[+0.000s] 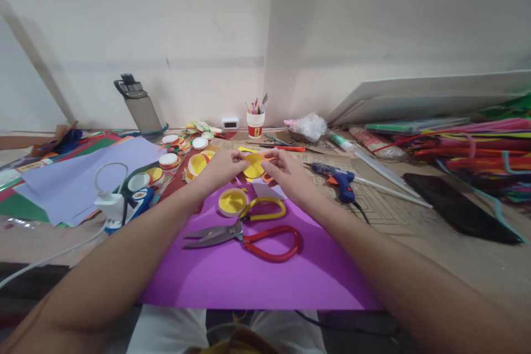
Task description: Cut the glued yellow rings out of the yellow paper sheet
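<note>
Between my two hands is a round yellow disc (254,166), which looks like paper; fingers pinch it at both edges. My left hand (226,168) is closed on its left side and my right hand (286,172) on its right. Just below them, a shallow white round lid with a yellow inside (232,202) lies on a purple sheet (257,282). Scissors (236,229) with one yellow and one red handle rest in front of it, blades pointing left and slightly apart. A pale lilac paper piece (269,188) lies partly hidden beneath my right hand.
At right lie a blue glue gun (343,183) and a black flat pouch (460,207), with colourful pipe cleaners (477,149) beyond. Left are white lids (169,161), lilac paper sheets (91,171) and a plugged charger (111,204). A pen cup (255,124) and grey bottle (143,110) stand behind.
</note>
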The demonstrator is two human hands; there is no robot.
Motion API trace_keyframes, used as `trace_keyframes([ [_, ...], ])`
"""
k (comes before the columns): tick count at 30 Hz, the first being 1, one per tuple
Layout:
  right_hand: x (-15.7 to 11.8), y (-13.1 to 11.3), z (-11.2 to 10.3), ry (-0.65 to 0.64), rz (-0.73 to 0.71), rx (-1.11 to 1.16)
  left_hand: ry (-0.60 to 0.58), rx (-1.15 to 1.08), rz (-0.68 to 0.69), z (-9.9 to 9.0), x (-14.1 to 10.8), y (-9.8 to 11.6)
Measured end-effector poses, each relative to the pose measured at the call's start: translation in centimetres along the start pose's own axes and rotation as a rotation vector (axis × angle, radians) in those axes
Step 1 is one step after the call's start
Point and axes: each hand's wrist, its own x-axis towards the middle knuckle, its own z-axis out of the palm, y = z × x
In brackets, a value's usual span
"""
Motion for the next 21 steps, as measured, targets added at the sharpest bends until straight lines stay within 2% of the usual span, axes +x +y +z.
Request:
trace_keyframes([
  [4,0.5,0.8,-0.7,0.155,-0.037,-0.157,0.187,-0.034,-0.036,-1.1,1.5,-1.5],
  [7,0.9,1.6,-1.1,0.170,-0.054,-0.249,0.308,-0.134,-0.043,-1.6,2.3,-2.3],
  [10,1.2,1.5,-1.2,0.122,-0.040,-0.346,0.388,-0.245,-0.050,-1.8,2.7,-2.7],
  [15,2.6,-0.4,-0.4,-0.012,-0.029,-0.643,0.453,-0.396,-0.003,-2.4,2.8,-2.9],
  [18,4.3,-1.1,0.9,-0.101,-0.089,-0.966,0.471,-0.464,-0.009,-2.8,3.0,-3.1],
  [21,6.2,-0.4,2.8,-0.126,-0.117,-1.081,0.478,-0.553,-0.019,-2.9,3.2,-3.4],
])
